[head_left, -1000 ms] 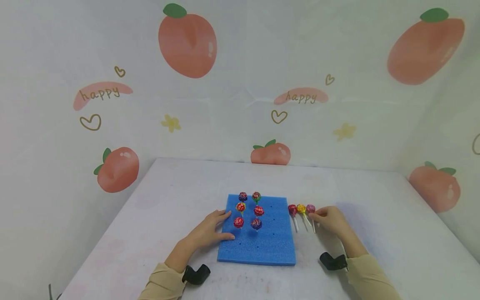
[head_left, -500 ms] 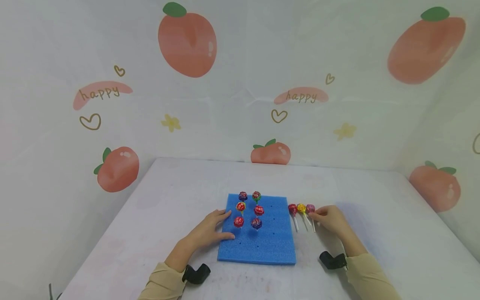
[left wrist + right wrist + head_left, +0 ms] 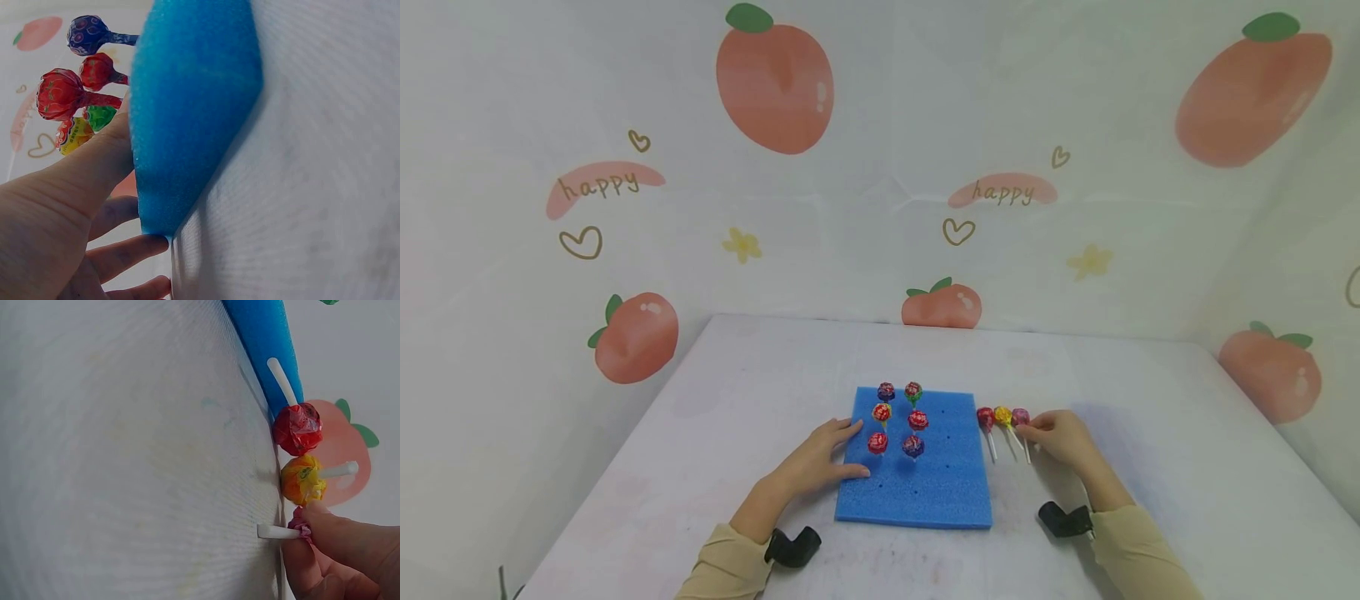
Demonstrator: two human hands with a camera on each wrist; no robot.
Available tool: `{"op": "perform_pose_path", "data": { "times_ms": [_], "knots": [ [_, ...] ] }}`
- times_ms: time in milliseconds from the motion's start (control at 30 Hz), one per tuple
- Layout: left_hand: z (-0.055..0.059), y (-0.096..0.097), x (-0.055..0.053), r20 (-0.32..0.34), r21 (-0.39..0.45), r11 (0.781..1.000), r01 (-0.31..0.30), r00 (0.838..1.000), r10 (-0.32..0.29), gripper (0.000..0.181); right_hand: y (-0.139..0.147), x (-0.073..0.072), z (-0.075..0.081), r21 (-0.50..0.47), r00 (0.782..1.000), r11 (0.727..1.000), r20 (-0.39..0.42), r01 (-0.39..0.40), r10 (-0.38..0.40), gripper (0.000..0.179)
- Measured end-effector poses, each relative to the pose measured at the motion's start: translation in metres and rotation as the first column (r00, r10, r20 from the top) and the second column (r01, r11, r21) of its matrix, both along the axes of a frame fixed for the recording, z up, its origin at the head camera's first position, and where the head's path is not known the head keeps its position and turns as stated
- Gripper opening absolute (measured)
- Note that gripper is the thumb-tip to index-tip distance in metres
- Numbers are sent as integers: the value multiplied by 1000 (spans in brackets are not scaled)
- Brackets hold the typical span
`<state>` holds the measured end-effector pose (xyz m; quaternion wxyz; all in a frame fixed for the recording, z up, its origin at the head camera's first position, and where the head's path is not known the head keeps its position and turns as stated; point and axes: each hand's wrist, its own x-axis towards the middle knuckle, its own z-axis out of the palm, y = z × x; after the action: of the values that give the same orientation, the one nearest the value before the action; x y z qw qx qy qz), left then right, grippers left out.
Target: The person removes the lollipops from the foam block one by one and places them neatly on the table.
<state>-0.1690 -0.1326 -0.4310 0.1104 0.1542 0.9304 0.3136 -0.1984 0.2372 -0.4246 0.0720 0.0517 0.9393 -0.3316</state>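
Observation:
My left hand [image 3: 811, 462] rests on the left edge of a blue foam board [image 3: 955, 492], its fingers and thumb spread. Several wrapped lollipops stand upright in the board in two columns, among them a red lollipop [image 3: 877, 443] and a dark blue lollipop [image 3: 913, 447]. To the right of the board, my right hand [image 3: 1060, 437] pinches a pink lollipop [image 3: 301, 527] at the wrapper between thumb and finger; its white stick shows in the right wrist view. Beside it lie a yellow lollipop [image 3: 1003, 417] and another red lollipop [image 3: 986, 418]. My fingers partly hide the pink one.
Small holes dot the right and front parts of the foam. A white cloth covers the table [image 3: 760, 358], and a fruit-printed curtain [image 3: 865, 208] hangs behind it. Black wrist pieces [image 3: 793, 547] sit on both forearms.
Both hands and the lollipops stay practically in place. Only a slight shift of the head view shows.

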Motion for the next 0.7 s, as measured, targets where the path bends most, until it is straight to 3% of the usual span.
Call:
{"op": "perform_pose_path", "data": {
  "times_ms": [700],
  "knots": [
    [0, 0, 0, 1, -3, 1000, 6, 1000, -6, 78, -1, 3, 3, 2, 1000, 1000, 19, -10, 10, 39]
  ]
}}
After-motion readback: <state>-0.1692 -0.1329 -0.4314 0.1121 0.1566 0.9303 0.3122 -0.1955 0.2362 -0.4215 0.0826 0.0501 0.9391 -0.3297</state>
